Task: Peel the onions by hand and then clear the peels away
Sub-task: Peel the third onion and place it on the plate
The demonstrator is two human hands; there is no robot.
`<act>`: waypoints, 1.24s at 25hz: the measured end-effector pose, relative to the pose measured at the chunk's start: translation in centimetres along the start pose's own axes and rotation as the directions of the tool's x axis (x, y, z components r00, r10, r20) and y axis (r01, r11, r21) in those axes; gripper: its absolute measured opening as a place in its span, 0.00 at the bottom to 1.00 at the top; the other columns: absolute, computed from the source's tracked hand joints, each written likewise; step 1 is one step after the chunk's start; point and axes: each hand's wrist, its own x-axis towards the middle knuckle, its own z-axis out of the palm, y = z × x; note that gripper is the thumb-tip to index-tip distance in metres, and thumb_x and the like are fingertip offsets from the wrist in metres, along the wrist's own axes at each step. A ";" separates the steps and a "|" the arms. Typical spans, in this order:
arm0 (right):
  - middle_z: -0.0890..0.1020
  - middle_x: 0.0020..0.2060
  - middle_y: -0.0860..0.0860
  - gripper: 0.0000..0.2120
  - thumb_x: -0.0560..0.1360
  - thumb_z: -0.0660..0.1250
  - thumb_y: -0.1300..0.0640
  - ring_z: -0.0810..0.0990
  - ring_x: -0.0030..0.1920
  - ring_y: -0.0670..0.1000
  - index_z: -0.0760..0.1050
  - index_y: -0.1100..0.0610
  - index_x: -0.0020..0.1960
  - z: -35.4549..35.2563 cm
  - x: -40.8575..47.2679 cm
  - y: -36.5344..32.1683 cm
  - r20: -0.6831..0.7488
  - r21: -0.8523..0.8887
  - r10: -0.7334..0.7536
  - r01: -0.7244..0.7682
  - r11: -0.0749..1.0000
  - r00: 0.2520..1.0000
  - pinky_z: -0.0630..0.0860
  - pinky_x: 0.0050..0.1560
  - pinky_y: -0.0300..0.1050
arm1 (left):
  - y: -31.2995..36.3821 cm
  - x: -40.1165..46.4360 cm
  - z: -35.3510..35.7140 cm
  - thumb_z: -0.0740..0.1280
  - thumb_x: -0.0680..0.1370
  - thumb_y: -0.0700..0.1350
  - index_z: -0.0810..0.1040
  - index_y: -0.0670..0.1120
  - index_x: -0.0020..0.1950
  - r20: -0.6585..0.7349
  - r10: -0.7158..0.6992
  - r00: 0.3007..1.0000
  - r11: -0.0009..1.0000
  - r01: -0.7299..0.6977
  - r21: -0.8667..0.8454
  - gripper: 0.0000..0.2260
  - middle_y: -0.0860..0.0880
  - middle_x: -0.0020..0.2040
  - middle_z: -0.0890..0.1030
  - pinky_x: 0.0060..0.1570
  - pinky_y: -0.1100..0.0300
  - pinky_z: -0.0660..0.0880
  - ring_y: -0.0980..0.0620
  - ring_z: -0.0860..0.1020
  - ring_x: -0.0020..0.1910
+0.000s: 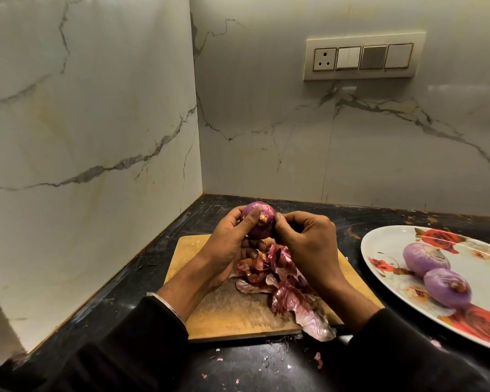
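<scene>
The left hand (227,244) cups a red onion (259,220) from below and behind, thumb laid across its front just beside the dry root nub, fingers curled round the far side. The onion sits lifted above the far end of the cutting board (238,312), root end turned toward the person. The right hand (309,244) comes in from the other side with its fingers bent inward and the tips pressed against the onion's right flank; whether they pinch a strip of skin there I can't make out, since the knuckles hide the contact. Both wrists come out of dark sleeves, and a thin metal bangle (167,305) rings the left wrist.

Under the hands, a heap of papery reddish-purple peels (280,284) lies on the wooden board, spilling toward its near right corner, where one pale piece hangs over the edge. Small bits of peel are scattered on the black counter (266,369) near the board's front edge.

To the right, well apart from the board, stands an oval white plate (385,236) printed with red roses. Two peeled onions (436,274) rest on it, pale purple and smooth, touching each other.

Behind everything, marble-look walls meet in a corner, and a switch panel (364,58) with a socket is mounted on the back wall.
</scene>
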 end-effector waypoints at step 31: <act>0.85 0.52 0.52 0.15 0.80 0.66 0.58 0.83 0.47 0.43 0.77 0.59 0.65 0.3 0.2 -0.4 0.024 -0.156 -0.076 0.078 0.985 0.997 0.81 0.48 0.36 | -0.7 0.6 -0.4 0.65 0.79 0.53 0.74 0.43 0.66 0.014 -0.001 1.000 0.999 0.000 0.032 0.20 0.45 0.44 0.82 0.26 0.66 0.73 0.54 0.77 0.31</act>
